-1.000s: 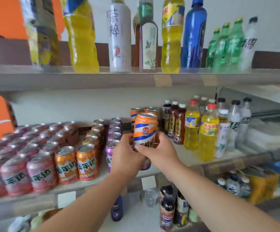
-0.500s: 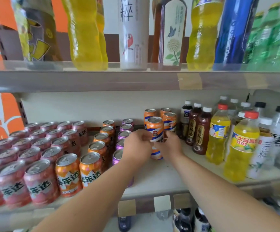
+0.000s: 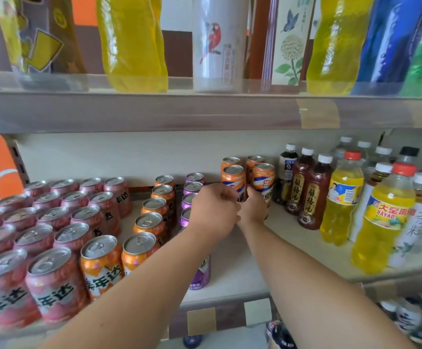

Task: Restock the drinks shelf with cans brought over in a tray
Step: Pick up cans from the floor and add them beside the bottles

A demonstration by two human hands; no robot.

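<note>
An orange, blue and white can [image 3: 233, 178] stands upright deep on the middle shelf [image 3: 240, 263], in front of two matching cans [image 3: 255, 161] and beside a third [image 3: 264, 178]. My left hand [image 3: 212, 212] has its fingers curled against the can's left side. From the right, my right hand [image 3: 252, 210] wraps the can's lower part and hides it. The can's base is covered, so whether it rests on the shelf is unclear. No tray is in view.
Rows of pink cans [image 3: 53, 238], orange cans [image 3: 145, 233] and purple cans [image 3: 192, 187] fill the shelf's left. Dark tea bottles [image 3: 305, 192] and yellow drink bottles [image 3: 340, 197] stand at the right. The upper shelf [image 3: 154, 112] with tall bottles hangs just above.
Both hands have carried the can from the shelf's front edge to the back, beside the matching cans. My view has moved closer to the shelf.
</note>
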